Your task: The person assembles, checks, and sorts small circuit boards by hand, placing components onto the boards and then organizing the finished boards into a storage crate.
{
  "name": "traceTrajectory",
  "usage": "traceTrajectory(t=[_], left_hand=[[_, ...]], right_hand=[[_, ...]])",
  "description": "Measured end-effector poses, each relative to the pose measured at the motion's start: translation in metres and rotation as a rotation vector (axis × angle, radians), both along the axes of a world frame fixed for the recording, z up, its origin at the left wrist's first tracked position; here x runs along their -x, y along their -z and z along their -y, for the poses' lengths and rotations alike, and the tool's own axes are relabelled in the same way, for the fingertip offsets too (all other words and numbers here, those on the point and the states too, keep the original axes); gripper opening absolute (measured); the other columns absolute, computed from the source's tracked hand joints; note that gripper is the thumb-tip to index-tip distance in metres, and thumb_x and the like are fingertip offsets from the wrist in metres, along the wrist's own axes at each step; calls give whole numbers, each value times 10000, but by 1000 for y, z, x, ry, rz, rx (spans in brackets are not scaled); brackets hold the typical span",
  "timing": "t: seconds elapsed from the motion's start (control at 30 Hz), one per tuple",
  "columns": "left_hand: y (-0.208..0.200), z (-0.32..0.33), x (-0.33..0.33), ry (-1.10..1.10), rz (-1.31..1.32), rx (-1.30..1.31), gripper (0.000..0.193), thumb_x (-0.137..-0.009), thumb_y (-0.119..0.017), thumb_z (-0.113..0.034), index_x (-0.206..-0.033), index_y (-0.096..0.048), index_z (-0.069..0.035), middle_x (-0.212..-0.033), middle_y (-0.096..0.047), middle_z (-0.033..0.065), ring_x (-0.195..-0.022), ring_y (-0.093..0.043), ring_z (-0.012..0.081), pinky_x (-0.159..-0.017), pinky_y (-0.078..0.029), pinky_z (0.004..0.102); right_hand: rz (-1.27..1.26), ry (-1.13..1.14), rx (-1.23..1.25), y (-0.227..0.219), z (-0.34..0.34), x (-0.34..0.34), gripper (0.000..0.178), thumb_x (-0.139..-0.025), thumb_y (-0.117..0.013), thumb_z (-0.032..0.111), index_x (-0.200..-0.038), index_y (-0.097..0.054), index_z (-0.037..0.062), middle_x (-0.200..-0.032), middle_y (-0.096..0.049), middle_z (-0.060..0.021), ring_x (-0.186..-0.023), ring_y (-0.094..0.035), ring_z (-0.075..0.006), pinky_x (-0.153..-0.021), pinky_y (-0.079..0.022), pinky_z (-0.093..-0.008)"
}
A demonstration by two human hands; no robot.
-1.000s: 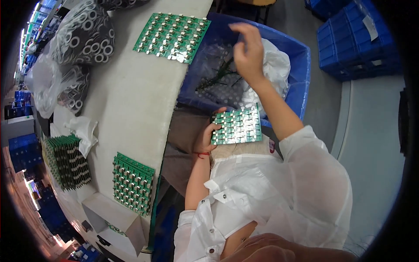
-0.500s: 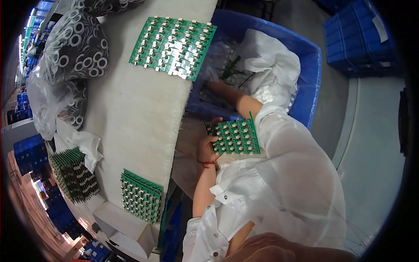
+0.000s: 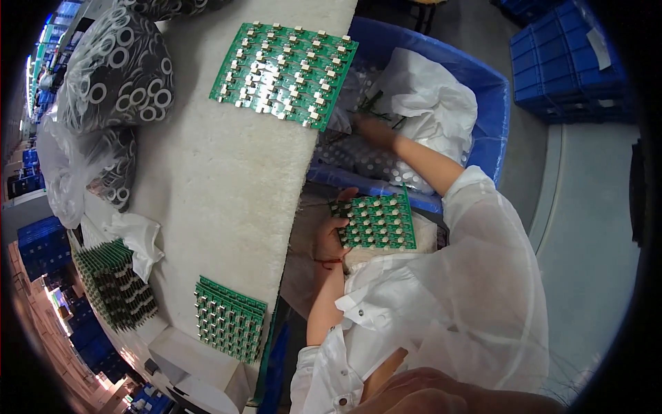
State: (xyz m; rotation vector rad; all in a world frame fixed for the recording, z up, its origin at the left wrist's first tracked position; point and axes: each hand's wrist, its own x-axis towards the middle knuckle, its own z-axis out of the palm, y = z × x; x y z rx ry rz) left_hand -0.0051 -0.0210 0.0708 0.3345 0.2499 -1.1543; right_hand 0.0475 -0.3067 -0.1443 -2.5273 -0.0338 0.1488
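Observation:
My left hand (image 3: 332,238) grips the left edge of a green circuit board (image 3: 380,222) dotted with rows of small white parts, held above my lap. My right hand (image 3: 376,131) is over the inside of a blue bin (image 3: 493,131); motion smears it and its fingers do not show clearly. Beside that hand lie thin dark green strips (image 3: 372,103) on clear bags of white discs (image 3: 386,162). On the pale table a large green board panel (image 3: 279,76) lies flat near the bin, and a short stack of such boards (image 3: 231,319) rests at the near edge.
Clear bags full of grey-white rings (image 3: 131,83) stand at the table's far left. Below them is a tall stack of boards (image 3: 114,283) with a white plastic bag (image 3: 141,238) beside it. A white box (image 3: 196,362) sits at the near left. Blue crates (image 3: 565,62) are stacked at the right.
My right hand has moved up and right within the bin, with the forearm lifted away from the held board. My left hand keeps its grip; the view has shifted slightly.

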Motion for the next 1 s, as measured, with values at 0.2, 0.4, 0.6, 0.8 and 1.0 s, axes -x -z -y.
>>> traceTrajectory(t=[0.2, 0.4, 0.6, 0.8, 1.0], left_hand=[[11, -8, 3, 8, 29, -47, 643, -709, -613, -79, -1334, -466, -46, -1177, -598, 118, -1104, -573, 255, -962, -461, 386], [-10, 7, 1, -59, 120, -57, 458, -867, -590, -235, -1290, -515, -76, -1194, -589, 78, -1114, -560, 232, -946, -462, 374], [-13, 23, 1, -128, 186, -371, 464, -1005, -365, -471, -1180, -566, -91, -1119, -625, 36, -1028, -600, 180, -894, -487, 351], [-3, 19, 2, -116, 203, -424, 415, -1003, -400, -443, -1124, -587, -94, -1051, -648, 35, -958, -624, 164, -853, -504, 322], [-2, 19, 1, -149, 143, -413, 399, -1002, -416, -421, -1107, -603, -85, -1050, -652, 42, -952, -626, 159, -844, -508, 316]], right_hand=[[-104, 416, 451, -61, 27, -22, 508, -772, -630, 116, -1245, -489, -3, -1196, -561, -218, -1071, -572, -355, -911, -450, -439], [157, 269, 729, -40, 53, -25, 302, -809, -569, 143, -1086, -589, 23, -935, -631, -186, -895, -628, -351, -775, -511, -444], [108, 201, 584, -28, 78, -24, 191, -785, -593, 127, -939, -652, 30, -968, -642, -169, -929, -622, -344, -823, -494, -434], [-153, 587, -431, -33, 77, -33, 564, -846, -537, 222, -1383, -424, 91, -1244, -569, -201, -1157, -530, -368, -995, -403, -488], [-263, 471, 415, -17, 81, -47, 598, -876, -495, 180, -1450, -326, 154, -1458, -358, -202, -1320, -347, -393, -1080, -292, -480]])
